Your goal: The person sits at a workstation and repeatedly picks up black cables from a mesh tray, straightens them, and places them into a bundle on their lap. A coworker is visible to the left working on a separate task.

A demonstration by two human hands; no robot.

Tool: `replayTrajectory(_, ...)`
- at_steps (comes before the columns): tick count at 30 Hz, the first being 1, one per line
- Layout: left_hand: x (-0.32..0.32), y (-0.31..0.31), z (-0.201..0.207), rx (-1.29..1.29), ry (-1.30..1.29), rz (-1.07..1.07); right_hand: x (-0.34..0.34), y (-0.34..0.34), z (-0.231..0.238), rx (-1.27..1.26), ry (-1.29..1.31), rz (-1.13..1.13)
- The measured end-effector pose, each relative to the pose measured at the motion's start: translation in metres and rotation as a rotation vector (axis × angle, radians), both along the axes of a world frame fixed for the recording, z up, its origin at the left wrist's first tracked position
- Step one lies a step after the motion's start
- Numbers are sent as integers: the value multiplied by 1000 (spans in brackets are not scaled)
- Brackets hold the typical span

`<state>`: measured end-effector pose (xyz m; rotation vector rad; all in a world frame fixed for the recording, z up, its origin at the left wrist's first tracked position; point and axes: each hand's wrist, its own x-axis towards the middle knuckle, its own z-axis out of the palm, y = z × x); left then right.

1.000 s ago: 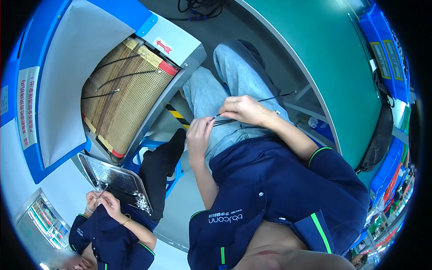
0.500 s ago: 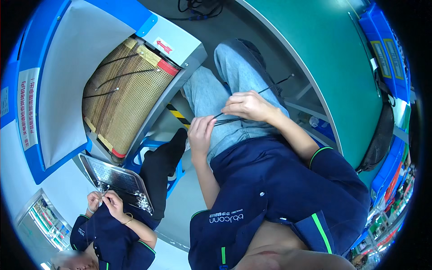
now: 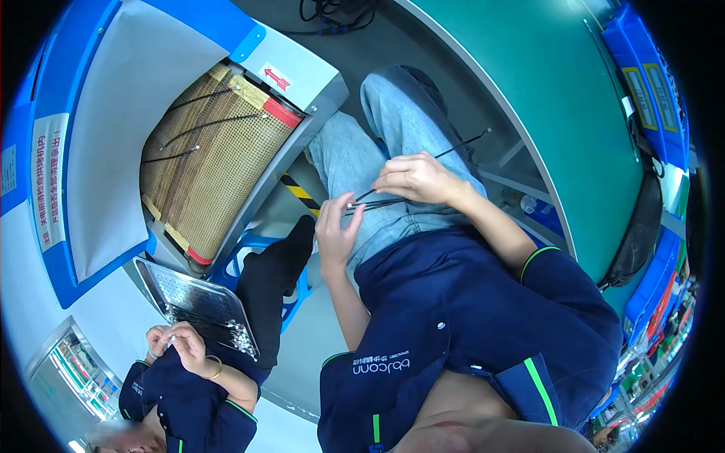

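My right hand (image 3: 414, 179) is closed around several thin black cables (image 3: 381, 202), held above my lap. One of them sticks out past my knuckles, its small tip (image 3: 488, 130) pointing up to the right. At the other end of the bundle is my left hand (image 3: 334, 232), loosely curled, with the cable ends between thumb and fingers. A small pale connector (image 3: 350, 205) shows at those fingertips. The fingers partly hide how firmly the left hand grips.
Left of my legs, a machine's mesh conveyor belt (image 3: 219, 155) carries several black cables. A co-worker's hands (image 3: 185, 343) are raised beside a metal tray (image 3: 192, 283) of white-ended cables. To my right curves a green table (image 3: 544, 98) with blue bins (image 3: 653, 90).
The fingers of my left hand have loosened and parted a little, bringing the pale connector into sight. My right hand stays almost in place. The co-worker's hands have shifted slightly.
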<state>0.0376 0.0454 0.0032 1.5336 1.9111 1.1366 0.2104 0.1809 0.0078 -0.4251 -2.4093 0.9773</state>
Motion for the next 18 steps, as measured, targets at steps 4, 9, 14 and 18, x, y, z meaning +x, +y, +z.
replayTrajectory(4, -3, -4, -7, 57, 16, -7, -1, -1, 2, -16, 3, 4)
replayTrajectory(9, -5, -1, -6, 168, 113, -59, -1, -1, 1, -36, 12, 2)
replayTrajectory(14, -4, 2, -4, 215, 110, -37, -3, -2, 3, -55, 17, 8)
replayTrajectory(18, -3, 2, -1, 221, 126, -52, -3, -3, 5, -52, -19, 22)
